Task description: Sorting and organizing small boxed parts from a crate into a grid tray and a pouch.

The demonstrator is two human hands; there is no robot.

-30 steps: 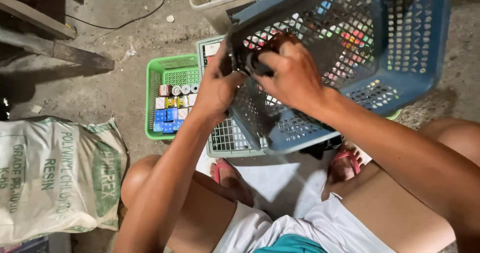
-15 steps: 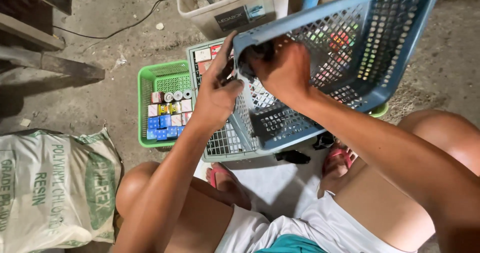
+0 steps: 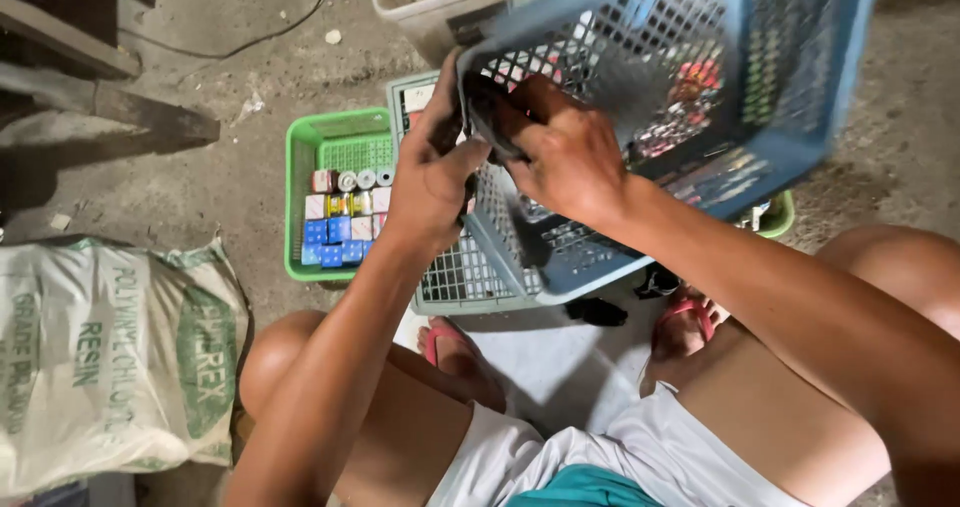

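Big white printed sack (image 3: pixel 110 367) slumped on the concrete floor (image 3: pixel 250 77), well left of the blue basket. Green tray (image 3: pixel 300 202) next, just left of it, packed with small red, white and blue boxes (image 3: pixel 340 217). Blue basket (image 3: pixel 700 97) itself: perforated plastic, tilted up off the floor, colourful bits blurred behind the mesh. Left hand (image 3: pixel 430 172) clamped shut on its near rim. Right hand (image 3: pixel 570 157) curled inside, pinching a small dark object (image 3: pixel 490 117) right at that rim. Grey crate (image 3: pixel 450 277) underneath.
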